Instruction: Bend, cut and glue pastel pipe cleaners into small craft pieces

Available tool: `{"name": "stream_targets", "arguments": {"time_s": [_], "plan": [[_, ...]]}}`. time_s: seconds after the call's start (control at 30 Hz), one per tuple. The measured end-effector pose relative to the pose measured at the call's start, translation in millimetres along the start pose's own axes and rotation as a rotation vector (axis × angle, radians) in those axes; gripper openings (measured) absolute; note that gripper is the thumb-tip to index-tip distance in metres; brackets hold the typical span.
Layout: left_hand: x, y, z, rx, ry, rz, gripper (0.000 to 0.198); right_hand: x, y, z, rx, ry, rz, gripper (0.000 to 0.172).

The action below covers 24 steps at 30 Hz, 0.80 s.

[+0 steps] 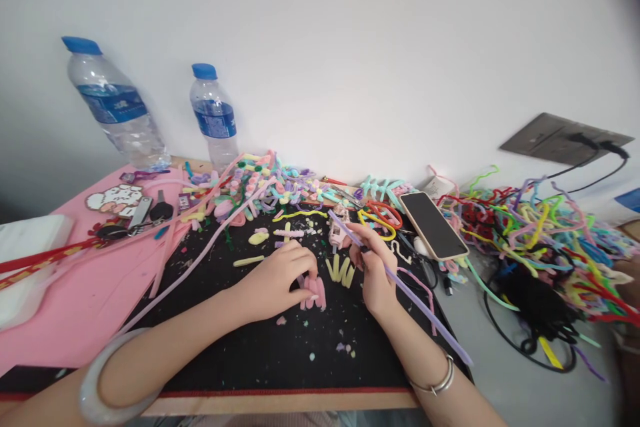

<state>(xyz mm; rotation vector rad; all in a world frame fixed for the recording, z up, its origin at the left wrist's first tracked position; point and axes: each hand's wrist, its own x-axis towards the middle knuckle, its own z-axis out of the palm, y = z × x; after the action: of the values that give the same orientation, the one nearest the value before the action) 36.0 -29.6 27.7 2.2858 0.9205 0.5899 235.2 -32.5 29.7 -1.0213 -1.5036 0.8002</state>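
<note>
My left hand (280, 279) is curled over a small row of short pink pipe cleaner pieces (315, 295) on the black mat (250, 357), thumb and fingertips pinching at them. A bit of purple shows by its fingers. My right hand (377, 270) is closed on a long purple pipe cleaner (433, 317), which slants from above the fingers down past the wrist. Between the hands lie several short yellow pieces (341, 271). Just beyond them is a pale pink claw clip (339, 230). More yellow and pink cut pieces (289, 233) lie past my left hand.
Heaped pipe cleaners and finished shapes (280, 183) line the wall. Scissors (383, 213) and a phone (434, 225) lie right of centre. Two water bottles (215, 117) lean at the back left. Keys (161, 210) rest on a pink sheet (95, 293). A tangled pile (540, 227) fills the right.
</note>
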Motion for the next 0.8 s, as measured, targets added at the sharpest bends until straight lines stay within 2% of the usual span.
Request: {"name": "stream_targets", "arguments": {"time_s": [0.07, 0.17, 0.27, 0.33, 0.43, 0.57, 0.73, 0.8], "plan": [[-1, 0, 0.0, -0.141, 0.012, -0.056, 0.006, 1, 0, -2, -0.018, 0.027, -0.012, 0.037], [-1, 0, 0.3, -0.496, 0.095, -0.178, 0.005, 2, 0, -4, -0.062, 0.047, -0.008, 0.028], [0, 0, 1.0, -0.877, 0.207, -0.274, 0.010, 1, -1, -2, -0.065, 0.017, 0.025, 0.030], [2, -1, 1.6, -1.013, 0.260, -0.344, 0.016, -1, -2, 2, -0.046, -0.029, 0.043, 0.031], [3, -2, 2.6, -1.077, 0.301, -0.417, 0.021, -5, -1, 9, -0.022, -0.112, 0.072, 0.023], [4, -3, 4.1, -1.087, 0.350, -0.434, 0.020, -9, 0, 16, -0.061, -0.192, 0.101, 0.018], [4, -5, 6.3, -1.064, 0.416, -0.497, 0.029, -12, 1, 20, -0.077, -0.227, 0.178, 0.012], [4, -7, 7.5, -1.062, 0.409, -0.503, 0.025, -13, 1, 21, -0.060, -0.250, 0.208, 0.011]]}}
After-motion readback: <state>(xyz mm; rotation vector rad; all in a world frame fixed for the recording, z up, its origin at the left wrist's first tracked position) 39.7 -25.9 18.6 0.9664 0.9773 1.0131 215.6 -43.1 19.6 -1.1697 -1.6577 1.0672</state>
